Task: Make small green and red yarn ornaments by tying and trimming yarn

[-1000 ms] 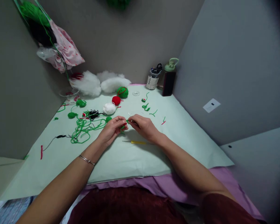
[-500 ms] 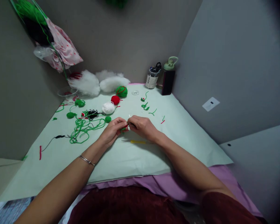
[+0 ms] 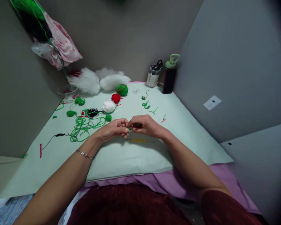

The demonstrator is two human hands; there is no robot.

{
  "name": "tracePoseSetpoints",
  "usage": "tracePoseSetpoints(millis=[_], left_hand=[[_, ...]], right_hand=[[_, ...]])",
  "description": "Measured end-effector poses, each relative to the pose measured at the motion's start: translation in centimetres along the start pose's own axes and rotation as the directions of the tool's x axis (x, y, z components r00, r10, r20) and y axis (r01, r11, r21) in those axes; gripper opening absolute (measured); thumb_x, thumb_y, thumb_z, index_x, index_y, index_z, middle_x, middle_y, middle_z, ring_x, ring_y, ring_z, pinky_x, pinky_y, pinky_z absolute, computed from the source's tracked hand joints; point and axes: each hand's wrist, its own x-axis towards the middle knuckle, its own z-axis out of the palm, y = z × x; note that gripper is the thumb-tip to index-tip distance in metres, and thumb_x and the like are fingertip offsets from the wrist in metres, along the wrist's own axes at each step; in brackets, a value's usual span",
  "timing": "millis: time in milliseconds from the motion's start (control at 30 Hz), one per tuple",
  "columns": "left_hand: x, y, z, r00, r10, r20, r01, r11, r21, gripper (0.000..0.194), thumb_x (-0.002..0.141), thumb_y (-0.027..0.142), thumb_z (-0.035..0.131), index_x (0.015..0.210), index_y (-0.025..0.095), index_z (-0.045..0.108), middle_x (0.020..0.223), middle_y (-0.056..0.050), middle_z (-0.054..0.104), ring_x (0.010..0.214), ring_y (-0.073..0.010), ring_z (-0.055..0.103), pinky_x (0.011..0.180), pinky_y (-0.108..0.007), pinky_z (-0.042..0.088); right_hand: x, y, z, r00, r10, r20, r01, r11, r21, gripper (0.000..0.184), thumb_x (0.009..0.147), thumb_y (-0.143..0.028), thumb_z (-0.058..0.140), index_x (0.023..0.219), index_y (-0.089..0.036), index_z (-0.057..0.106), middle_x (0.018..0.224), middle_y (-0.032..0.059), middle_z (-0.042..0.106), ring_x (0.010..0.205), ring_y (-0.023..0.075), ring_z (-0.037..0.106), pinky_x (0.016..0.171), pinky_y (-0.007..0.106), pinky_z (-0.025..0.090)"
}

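Note:
My left hand [image 3: 115, 128] is closed, pinching a small green and red yarn piece [image 3: 130, 128] between thumb and fingers. Most of that piece is hidden by my fingertips. Right beside it, my right hand [image 3: 145, 125] is curled around a slim dark-handled tool [image 3: 137, 125]; its tip is hidden at the yarn. The two hands meet fingertip to fingertip over the table. Just below them a crochet hook with a yellow grip [image 3: 138, 140] lies flat on the pale table cover [image 3: 131, 162].
Left of my hands lie tangled green yarn [image 3: 81, 134], black yarn [image 3: 93, 112] and a white yarn ball [image 3: 108, 106]. Behind are a red ball [image 3: 115, 98], a green ball [image 3: 122, 90] and white stuffing [image 3: 86, 82]. A pen cup [image 3: 152, 78] and bottle [image 3: 170, 64] stand at the back.
My right hand has turned slightly, so more of the dark handle shows and the thin metal tip no longer stands out above the fingers. The left hand still pinches the yarn piece.

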Motion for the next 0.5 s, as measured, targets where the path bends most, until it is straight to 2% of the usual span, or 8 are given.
tracePoseSetpoints(millis=[100,233,400,500], left_hand=[[-0.1,-0.1,0.0,1.000,-0.002,0.030,0.001,0.999,0.049,0.033,0.072,0.027,0.082,0.095,0.016,0.060,0.077,0.000,0.062,0.063,-0.0103,0.059,0.062,-0.024,0.047],[0.1,-0.2,0.8,0.999,0.039,-0.015,-0.039,0.999,0.015,0.034,0.073,0.026,0.081,0.097,0.016,0.060,0.081,0.001,0.061,0.067,-0.0098,0.059,0.069,-0.026,0.050],[0.1,0.0,1.3,0.995,0.048,-0.086,-0.050,0.998,-0.026,0.031,0.072,0.026,0.082,0.092,0.016,0.061,0.083,0.001,0.060,0.068,-0.0092,0.058,0.073,-0.027,0.051],[0.1,0.1,1.2,0.994,0.040,-0.100,-0.043,0.999,-0.023,0.029,0.071,0.025,0.082,0.089,0.016,0.061,0.081,0.001,0.061,0.067,-0.0098,0.059,0.072,-0.026,0.050]], right_hand=[[0.1,-0.3,0.1,0.994,0.104,0.022,-0.106,0.979,0.173,0.009,0.088,-0.019,0.060,0.086,-0.015,0.068,0.072,-0.0003,0.064,0.063,0.0080,0.049,0.062,0.021,0.039],[0.2,-0.6,-0.3,0.965,0.263,-0.017,-0.240,0.901,0.361,0.018,0.091,-0.030,0.062,0.089,-0.013,0.068,0.077,0.0020,0.066,0.065,0.0088,0.052,0.062,0.022,0.042],[0.1,-0.9,-1.3,0.941,0.335,-0.051,-0.279,0.852,0.442,0.019,0.095,-0.031,0.056,0.092,-0.015,0.066,0.067,-0.0030,0.054,0.060,0.0075,0.047,0.057,0.021,0.040],[0.1,-1.0,-1.6,0.924,0.372,-0.091,-0.264,0.791,0.551,0.022,0.096,-0.036,0.057,0.105,-0.016,0.064,0.064,-0.0049,0.051,0.055,0.0072,0.045,0.049,0.020,0.037]])
